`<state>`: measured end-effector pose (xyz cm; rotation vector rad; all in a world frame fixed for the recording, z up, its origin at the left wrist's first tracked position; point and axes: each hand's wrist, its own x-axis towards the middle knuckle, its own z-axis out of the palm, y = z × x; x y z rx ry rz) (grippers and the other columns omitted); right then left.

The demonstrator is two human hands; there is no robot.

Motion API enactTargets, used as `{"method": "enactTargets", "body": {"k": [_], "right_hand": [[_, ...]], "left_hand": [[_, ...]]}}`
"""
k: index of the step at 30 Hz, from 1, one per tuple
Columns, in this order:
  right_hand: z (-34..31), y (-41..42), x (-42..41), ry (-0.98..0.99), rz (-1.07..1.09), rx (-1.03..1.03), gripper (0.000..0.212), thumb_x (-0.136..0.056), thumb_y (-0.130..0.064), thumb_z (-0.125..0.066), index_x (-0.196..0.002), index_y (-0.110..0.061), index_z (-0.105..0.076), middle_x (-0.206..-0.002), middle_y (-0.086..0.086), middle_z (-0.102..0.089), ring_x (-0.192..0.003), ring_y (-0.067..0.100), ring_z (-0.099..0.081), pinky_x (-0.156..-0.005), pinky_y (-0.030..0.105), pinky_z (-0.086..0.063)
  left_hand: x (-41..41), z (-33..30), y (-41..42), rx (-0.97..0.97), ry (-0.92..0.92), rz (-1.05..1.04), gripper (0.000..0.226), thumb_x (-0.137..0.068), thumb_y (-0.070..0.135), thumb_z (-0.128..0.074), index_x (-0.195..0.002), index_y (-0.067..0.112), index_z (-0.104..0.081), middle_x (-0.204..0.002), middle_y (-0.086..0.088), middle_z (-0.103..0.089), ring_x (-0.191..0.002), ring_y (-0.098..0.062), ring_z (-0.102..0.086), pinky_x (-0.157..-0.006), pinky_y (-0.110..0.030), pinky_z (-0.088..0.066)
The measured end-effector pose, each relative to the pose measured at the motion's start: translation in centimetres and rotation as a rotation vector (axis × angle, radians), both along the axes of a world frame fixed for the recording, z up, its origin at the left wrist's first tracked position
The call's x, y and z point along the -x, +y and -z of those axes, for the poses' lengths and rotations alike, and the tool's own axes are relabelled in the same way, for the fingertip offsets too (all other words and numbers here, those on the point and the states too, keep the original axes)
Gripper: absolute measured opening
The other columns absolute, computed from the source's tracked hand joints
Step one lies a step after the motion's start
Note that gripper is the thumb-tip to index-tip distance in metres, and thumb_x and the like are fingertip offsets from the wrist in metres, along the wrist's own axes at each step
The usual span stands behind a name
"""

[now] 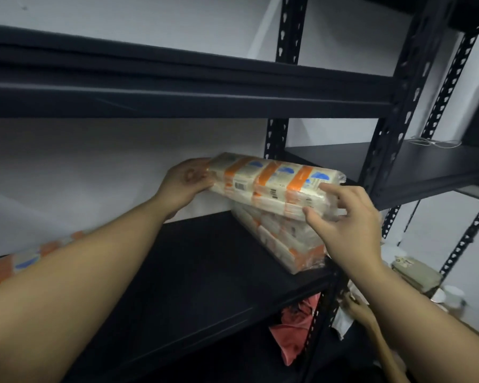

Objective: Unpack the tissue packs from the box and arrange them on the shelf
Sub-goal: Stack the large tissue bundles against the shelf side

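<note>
- Head view: single wide-angle camera, worn at head height, facing forward and slightly down into the black shelf (210,275).
- Range: close; both forearms enter from 6 o'clock.

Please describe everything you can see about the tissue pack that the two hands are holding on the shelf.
The top tissue pack is a long bundle of several small packs in clear, shiny plastic wrap, cream with orange bands and blue marks, and a barcode on its front. It lies roughly level, slightly tilted, on a second tissue pack at the right end of the black shelf. The left hand holds its left end; the right hand touches its right front with loosely spread fingers.
</note>
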<state>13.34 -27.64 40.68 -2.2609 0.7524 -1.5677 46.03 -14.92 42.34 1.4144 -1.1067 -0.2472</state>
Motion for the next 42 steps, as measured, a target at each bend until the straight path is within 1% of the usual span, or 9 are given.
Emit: {"method": "enactTargets", "body": {"k": [12, 18, 25, 29, 32, 35, 37, 39, 42], "right_hand": [[2.9, -3.2, -1.6, 0.011, 0.064, 0.03, 0.04, -0.078, -0.029, -0.087, -0.116, -0.022, -0.074, -0.109, -0.012, -0.058, -0.083, 0.003, -0.063, -0.075, 0.038, -0.062], [3.6, -3.9, -2.2, -0.003, 0.07, 0.039, 0.036, -0.077, -0.025, -0.088, -0.11, -0.016, -0.075, -0.104, -0.007, -0.061, -0.081, 0.007, -0.065, -0.073, 0.042, -0.062], [3.4, -3.8, -2.1, -0.013, 0.046, 0.055, 0.036, -0.077, -0.031, -0.088, -0.106, -0.016, -0.075, -0.104, -0.008, -0.062, -0.081, 0.01, -0.067, -0.07, 0.039, -0.062], [3.3, -3.5, -1.9, 0.016, 0.04, 0.008, 0.036, -0.078, -0.037, -0.085, -0.106, -0.02, -0.072, -0.105, -0.012, -0.059, -0.082, 0.007, -0.065, -0.07, 0.039, -0.061], [3.4, -3.1, -1.5, 0.045, 0.023, -0.055, 0.039, -0.077, -0.043, -0.083, -0.11, -0.026, -0.068, -0.108, -0.016, -0.054, -0.086, 0.003, -0.064, -0.073, 0.038, -0.06], [3.4, -2.9, -1.0, 0.068, 0.014, -0.093, 0.051, -0.078, -0.046, -0.083, -0.121, -0.028, -0.063, -0.113, -0.015, -0.051, -0.091, 0.002, -0.063, -0.076, 0.036, -0.06], [3.4, -2.6, -0.5, 0.097, 0.047, -0.077, 0.063, -0.077, -0.048, -0.085, -0.129, -0.025, -0.058, -0.118, -0.012, -0.048, -0.094, 0.007, -0.062, -0.078, 0.036, -0.058], [3.3, -2.0, -0.2, 0.134, 0.133, -0.001, 0.068, -0.077, -0.052, -0.084, -0.131, -0.022, -0.055, -0.122, -0.007, -0.047, -0.098, 0.015, -0.061, -0.076, 0.038, -0.056], [3.2, -0.7, -0.2, 0.108, 0.21, 0.141, 0.06, -0.08, -0.049, -0.082, -0.122, -0.014, -0.059, -0.117, 0.002, -0.054, -0.098, 0.025, -0.062, -0.073, 0.043, -0.056]], "left_hand": [[-2.7, -0.3, -12.5, -0.132, -0.022, 0.027, 0.054, -0.087, 0.013, -0.083, -0.137, 0.022, -0.065, -0.119, 0.015, -0.069, -0.107, 0.004, -0.066, -0.088, -0.012, -0.053], [-3.7, 1.9, -15.3, -0.151, -0.005, 0.051, 0.053, -0.089, 0.009, -0.08, -0.137, 0.024, -0.065, -0.131, 0.008, -0.068, -0.12, -0.006, -0.065, -0.102, -0.022, -0.052], [-3.7, 2.7, -16.5, -0.14, 0.061, 0.041, 0.055, -0.092, 0.006, -0.076, -0.141, 0.023, -0.062, -0.129, 0.007, -0.069, -0.12, -0.007, -0.065, -0.101, -0.023, -0.054], [-3.6, 2.8, -16.4, -0.151, 0.061, 0.036, 0.056, -0.092, 0.007, -0.075, -0.144, 0.022, -0.059, -0.131, 0.004, -0.067, -0.117, -0.005, -0.065, -0.095, -0.018, -0.054], [-3.6, 3.1, -16.0, -0.162, 0.083, 0.035, 0.06, -0.093, 0.015, -0.077, -0.148, 0.025, -0.055, -0.131, 0.006, -0.066, -0.117, -0.004, -0.064, -0.1, -0.024, -0.054], [-3.3, 3.5, -15.1, -0.197, 0.08, 0.013, 0.066, -0.095, 0.021, -0.076, -0.153, 0.026, -0.047, -0.121, 0.015, -0.065, -0.109, 0.005, -0.062, -0.089, -0.009, -0.051], [-2.9, 3.7, -14.1, -0.221, 0.063, -0.004, 0.07, -0.096, 0.02, -0.073, -0.157, 0.026, -0.04, -0.119, 0.009, -0.067, -0.104, 0.008, -0.061, -0.078, -0.001, -0.047], [-2.6, 4.1, -12.8, -0.248, 0.04, -0.014, 0.075, -0.096, 0.021, -0.074, -0.159, 0.026, -0.034, -0.118, 0.007, -0.066, -0.105, 0.003, -0.062, -0.084, -0.007, -0.047], [-2.2, 4.8, -10.0, -0.298, 0.021, -0.044, 0.076, -0.094, 0.029, -0.075, -0.158, 0.028, -0.035, -0.132, -0.001, -0.059, -0.12, -0.015, -0.06, -0.094, -0.028, -0.048]]}}
